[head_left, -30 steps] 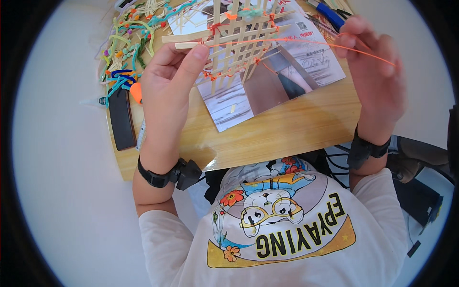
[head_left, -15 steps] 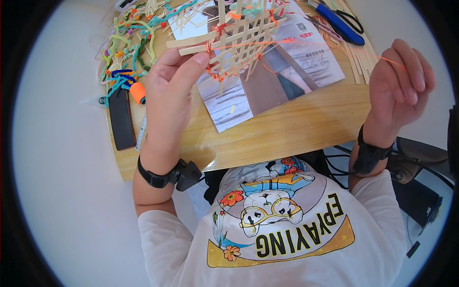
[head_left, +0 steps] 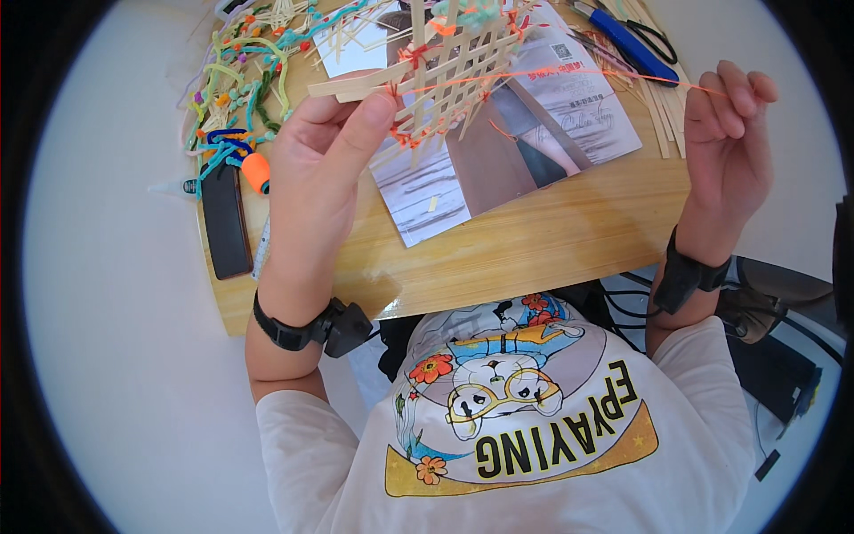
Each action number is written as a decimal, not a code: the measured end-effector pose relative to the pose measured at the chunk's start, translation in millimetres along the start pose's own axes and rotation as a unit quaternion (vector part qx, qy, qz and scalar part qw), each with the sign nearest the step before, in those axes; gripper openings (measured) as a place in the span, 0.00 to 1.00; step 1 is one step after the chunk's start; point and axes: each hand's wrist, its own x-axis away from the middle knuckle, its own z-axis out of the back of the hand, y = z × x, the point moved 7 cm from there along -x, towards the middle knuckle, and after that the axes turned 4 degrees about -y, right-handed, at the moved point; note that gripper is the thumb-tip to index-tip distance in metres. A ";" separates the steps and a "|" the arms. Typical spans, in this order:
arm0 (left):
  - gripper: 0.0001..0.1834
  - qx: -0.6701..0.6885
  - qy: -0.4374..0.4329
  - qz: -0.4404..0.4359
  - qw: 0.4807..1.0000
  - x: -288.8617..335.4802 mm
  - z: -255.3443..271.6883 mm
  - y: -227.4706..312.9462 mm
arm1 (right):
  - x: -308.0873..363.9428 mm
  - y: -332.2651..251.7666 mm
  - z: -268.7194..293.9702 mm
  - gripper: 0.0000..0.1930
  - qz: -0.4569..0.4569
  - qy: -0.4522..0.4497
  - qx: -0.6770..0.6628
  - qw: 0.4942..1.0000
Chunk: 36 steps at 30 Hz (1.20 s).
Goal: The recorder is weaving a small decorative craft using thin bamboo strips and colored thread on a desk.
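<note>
Bare wood lay between the printed sheet (head_left: 418, 214) and the curved front edge of the table (head_left: 534, 233); fuzzy craft stems (head_left: 236, 67) crowded its left edge, and a blue-handled tool (head_left: 633, 46) lay near its right. Over the sheet, the pale wood-strip lattice (head_left: 464, 71) tilted, its crossings bound with red-orange ties. The left hand (head_left: 325, 151) pinched its near-left corner, thumb on top. The right hand (head_left: 731, 133), fingers curled nearly closed, gripped the orange thread (head_left: 587, 72). Half a second earlier, those fingers were looser and the thread less straight.
</note>
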 end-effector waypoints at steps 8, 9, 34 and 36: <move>0.14 -0.068 0.028 -0.013 0.997 -1.3 -0.1 1.7 | 0.0 -19.3 6.2 0.13 0.032 0.010 -0.066 0.997; 0.14 -0.071 0.033 -0.013 0.997 -2.0 0.1 1.4 | -0.1 -22.3 6.5 0.13 0.033 0.011 -0.064 0.997; 0.12 -0.119 0.042 -0.013 0.992 4.4 -13.6 -3.4 | -11.1 95.5 -65.9 0.06 -0.142 0.038 0.434 0.889; 0.12 -0.112 0.042 -0.018 0.993 3.5 -14.2 -3.9 | -13.4 93.6 -72.5 0.07 -0.128 0.019 0.462 0.878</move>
